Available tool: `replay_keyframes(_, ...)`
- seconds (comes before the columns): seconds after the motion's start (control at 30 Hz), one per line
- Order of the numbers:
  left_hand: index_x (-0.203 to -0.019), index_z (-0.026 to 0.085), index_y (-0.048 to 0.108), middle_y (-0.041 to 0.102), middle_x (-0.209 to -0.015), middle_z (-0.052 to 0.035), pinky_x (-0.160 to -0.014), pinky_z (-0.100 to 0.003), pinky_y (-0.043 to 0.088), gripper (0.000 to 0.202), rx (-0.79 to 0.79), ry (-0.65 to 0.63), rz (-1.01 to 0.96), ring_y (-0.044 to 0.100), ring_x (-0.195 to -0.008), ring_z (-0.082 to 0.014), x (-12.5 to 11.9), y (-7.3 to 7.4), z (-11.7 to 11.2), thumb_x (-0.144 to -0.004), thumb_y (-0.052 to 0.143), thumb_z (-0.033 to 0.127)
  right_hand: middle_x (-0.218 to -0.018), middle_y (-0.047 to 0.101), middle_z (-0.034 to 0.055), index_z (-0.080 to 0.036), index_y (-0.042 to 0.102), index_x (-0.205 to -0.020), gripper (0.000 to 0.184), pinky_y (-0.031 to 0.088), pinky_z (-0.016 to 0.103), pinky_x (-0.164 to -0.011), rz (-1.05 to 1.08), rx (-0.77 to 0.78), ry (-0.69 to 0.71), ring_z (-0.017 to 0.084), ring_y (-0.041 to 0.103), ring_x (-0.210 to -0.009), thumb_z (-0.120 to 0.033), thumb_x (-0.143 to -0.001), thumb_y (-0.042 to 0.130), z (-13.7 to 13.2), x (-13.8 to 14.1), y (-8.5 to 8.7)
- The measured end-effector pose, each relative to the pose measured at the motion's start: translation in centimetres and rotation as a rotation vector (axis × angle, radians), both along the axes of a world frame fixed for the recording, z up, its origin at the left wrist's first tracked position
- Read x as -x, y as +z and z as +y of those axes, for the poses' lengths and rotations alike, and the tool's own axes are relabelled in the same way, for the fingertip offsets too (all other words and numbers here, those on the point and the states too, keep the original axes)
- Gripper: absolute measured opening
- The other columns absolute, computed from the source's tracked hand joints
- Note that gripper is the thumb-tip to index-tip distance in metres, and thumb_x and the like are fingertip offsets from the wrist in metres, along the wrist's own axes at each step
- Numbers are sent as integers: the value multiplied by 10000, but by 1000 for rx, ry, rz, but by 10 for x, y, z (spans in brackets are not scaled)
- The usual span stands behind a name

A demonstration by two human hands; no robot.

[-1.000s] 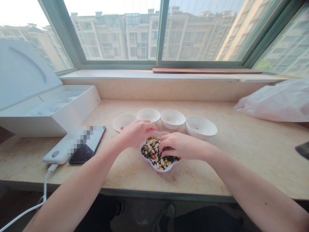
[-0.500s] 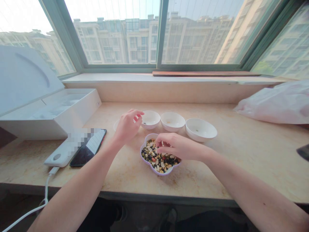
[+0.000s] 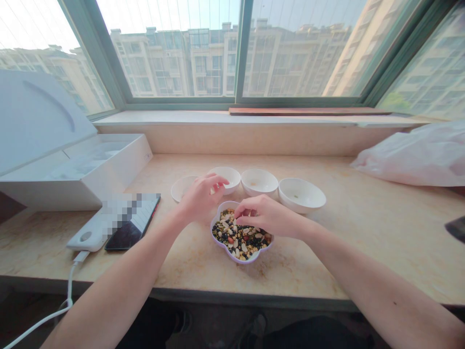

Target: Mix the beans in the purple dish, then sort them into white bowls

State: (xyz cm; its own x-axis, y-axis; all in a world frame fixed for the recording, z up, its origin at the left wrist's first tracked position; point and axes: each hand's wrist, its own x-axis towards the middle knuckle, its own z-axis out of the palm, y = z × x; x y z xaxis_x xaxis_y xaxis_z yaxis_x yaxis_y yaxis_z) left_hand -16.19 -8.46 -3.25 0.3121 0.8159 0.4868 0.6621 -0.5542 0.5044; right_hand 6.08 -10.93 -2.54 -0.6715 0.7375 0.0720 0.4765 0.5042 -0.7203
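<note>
A flower-shaped bowl (image 3: 250, 256) of mixed beans and seeds sits on the marble sill in front of me. My right hand (image 3: 267, 214) hovers over its far side with fingertips pinched down into the mix. My left hand (image 3: 201, 196) is curled just left of the bowl, with its fingertips over the near rim of the second small white bowl (image 3: 229, 175). Behind stand more white bowls: a shallow one (image 3: 181, 186) partly hidden by my left hand, a third (image 3: 259, 181) and a fourth (image 3: 302, 195).
A phone (image 3: 135, 225) and a white power bank (image 3: 90, 231) with a cable lie at the left. An open white box (image 3: 78, 169) stands behind them. A pinkish plastic bag (image 3: 414, 157) rests at the right. The sill's front edge (image 3: 254, 293) runs below the bowl.
My left hand came back from above the leftmost bowls toward the bean bowl and curled its fingers. My right hand lowered its fingertips into the mix.
</note>
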Motion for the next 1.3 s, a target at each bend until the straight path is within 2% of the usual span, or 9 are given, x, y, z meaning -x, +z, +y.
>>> replay_keyframes(0.17, -963, 202, 766, 743, -964, -25, -759, -276, 536, 195, -4, -94, 10, 662, -764, -128, -2, -2, 0, -928, 586, 137, -903, 759, 41, -197, 778, -881, 116, 515, 315, -770, 93, 1, -2, 176, 666, -820, -247, -869, 674, 2, 0, -2)
replay_keyframes(0.33, -950, 202, 763, 726, -876, -11, -723, -259, 508, 166, 21, -211, 32, 652, -754, -123, -3, 0, -4, -939, 601, 166, -918, 728, 21, -198, 698, -900, 92, 530, 323, -778, 239, 126, -66, 161, 655, -816, -240, -823, 726, 3, 1, -2)
replay_keyframes(0.57, -992, 183, 733, 714, -881, -22, -713, -259, 525, 133, -30, -323, -8, 664, -771, -125, -10, 0, -13, -893, 647, 159, -894, 742, 12, -217, 606, -1024, 335, 500, 293, -717, 496, 334, -175, 162, 679, -826, -287, -782, 826, 9, 0, -3)
replay_keyframes(0.67, -1071, 197, 732, 718, -921, -32, -740, -276, 544, 173, -86, -313, -13, 677, -783, -130, -15, -2, -15, -909, 671, 188, -892, 745, 8, -230, 591, -1102, 434, 457, 259, -620, 593, 454, -232, 138, 652, -745, -345, -775, 853, 10, -2, -4)
replay_keyframes(0.83, -1001, 201, 752, 731, -953, -39, -755, -273, 553, 129, -162, -300, -87, 690, -795, -130, -20, -8, -11, -981, 627, 225, -813, 719, 0, -214, 612, -1137, 516, 442, 249, -581, 651, 543, -287, 116, 603, -652, -383, -734, 886, 12, -2, -1)
replay_keyframes(0.93, -990, 207, 757, 737, -965, -33, -765, -271, 543, 130, -183, -254, -80, 690, -808, -131, -17, -7, -6, -977, 628, 202, -861, 732, 23, -218, 606, -1241, 533, 469, 265, -591, 567, 448, -306, 143, 645, -694, -394, -791, 830, 11, -1, 1)
replay_keyframes(1.07, -996, 211, 760, 745, -987, -39, -798, -296, 534, 155, -152, -38, -30, 690, -834, -154, -10, 1, 6, -983, 609, 241, -778, 713, 13, -210, 672, -1197, 342, 469, 287, -605, 232, 63, -338, 161, 647, -684, -330, -880, 718, 5, 0, 3)
replay_keyframes(1.2, -1009, 186, 759, 760, -994, -66, -849, -334, 519, 228, -115, 145, 105, 688, -871, -192, -5, 10, 21, -1004, 546, 269, -795, 734, 24, -216, 750, -1045, 187, 486, 315, -695, -49, -167, -156, 167, 656, -705, -318, -958, 618, -4, 1, 6)
replay_keyframes(1.3, -996, 176, 763, 759, -1029, -84, -916, -372, 492, 248, -91, 203, 275, 686, -907, -215, -4, 9, 29, -1000, 528, 255, -1007, 767, 56, -234, 753, -1109, 224, 507, 362, -848, -149, -256, 20, 226, 694, -920, -344, -936, 662, -8, 2, 6)
